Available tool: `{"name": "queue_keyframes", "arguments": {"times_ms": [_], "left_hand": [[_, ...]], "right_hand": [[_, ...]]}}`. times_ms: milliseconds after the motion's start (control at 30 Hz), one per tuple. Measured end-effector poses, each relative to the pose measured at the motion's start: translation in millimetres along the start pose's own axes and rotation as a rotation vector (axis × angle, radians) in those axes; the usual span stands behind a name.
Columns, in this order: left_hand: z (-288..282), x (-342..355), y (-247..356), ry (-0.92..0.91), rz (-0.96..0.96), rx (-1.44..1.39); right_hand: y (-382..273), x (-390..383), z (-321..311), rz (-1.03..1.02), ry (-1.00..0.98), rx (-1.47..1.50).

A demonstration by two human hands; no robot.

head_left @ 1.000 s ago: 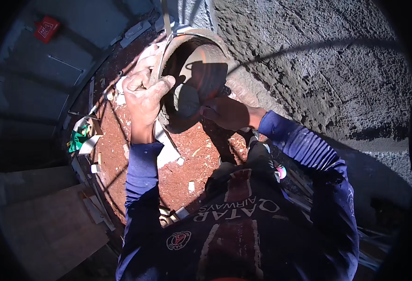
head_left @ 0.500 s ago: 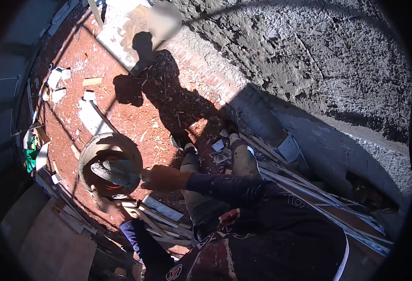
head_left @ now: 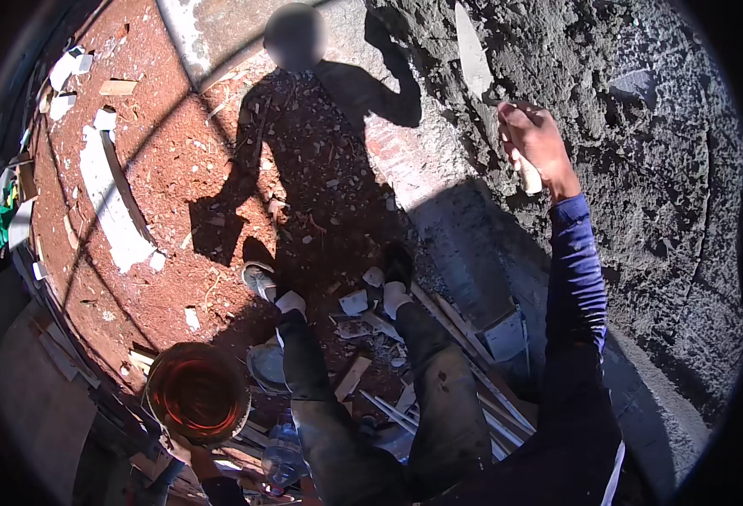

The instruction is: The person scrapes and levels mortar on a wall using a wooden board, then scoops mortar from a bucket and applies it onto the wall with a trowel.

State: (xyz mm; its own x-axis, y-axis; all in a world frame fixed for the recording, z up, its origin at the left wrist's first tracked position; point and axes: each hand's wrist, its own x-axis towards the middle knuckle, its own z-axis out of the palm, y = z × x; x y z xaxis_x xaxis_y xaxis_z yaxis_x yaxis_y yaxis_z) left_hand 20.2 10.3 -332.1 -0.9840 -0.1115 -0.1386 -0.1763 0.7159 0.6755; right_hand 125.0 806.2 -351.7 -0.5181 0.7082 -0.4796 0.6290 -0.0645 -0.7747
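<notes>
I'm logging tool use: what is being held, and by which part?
The right grip holds a pointed silver metal trowel by its pale handle; the left grip holds a round, reddish-lined bucket at its near side.

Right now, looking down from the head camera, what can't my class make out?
Head view:
- Left hand: partly hidden by the bucket.
- Trowel handle: middle covered by the right hand.
- Shadow's head: blurred patch over it.
- Green item: too small near the left rim to identify.

A rough mortared wall, red earth and timber offcuts suggest a building site.
</notes>
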Motion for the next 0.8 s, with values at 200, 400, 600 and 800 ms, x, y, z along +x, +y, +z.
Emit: {"name": "queue_keyframes", "arguments": {"times_ms": [200, 400, 600, 800], "left_hand": [[15.2, -65.0, 22.9, 0.053, -0.043, -0.201], [34.4, -65.9, 104.7, 0.112, -0.744, -0.916], [-9.1, -91.3, 73.9, 0.315, -0.769, -1.090], [6.8, -88.3, 76.8, 0.450, -1.105, -0.931]], "right_hand": [[-171.9, -129.3, -1.3, -0.175, -0.141, 0.055], [-179.3, -193.7, 42.9, 0.022, -0.334, -0.328], [-175.8, -270.9, 147.9, -0.167, -0.790, -0.680], [-196.3, -288.9, 203.4, -0.135, -0.957, -0.903]]}}
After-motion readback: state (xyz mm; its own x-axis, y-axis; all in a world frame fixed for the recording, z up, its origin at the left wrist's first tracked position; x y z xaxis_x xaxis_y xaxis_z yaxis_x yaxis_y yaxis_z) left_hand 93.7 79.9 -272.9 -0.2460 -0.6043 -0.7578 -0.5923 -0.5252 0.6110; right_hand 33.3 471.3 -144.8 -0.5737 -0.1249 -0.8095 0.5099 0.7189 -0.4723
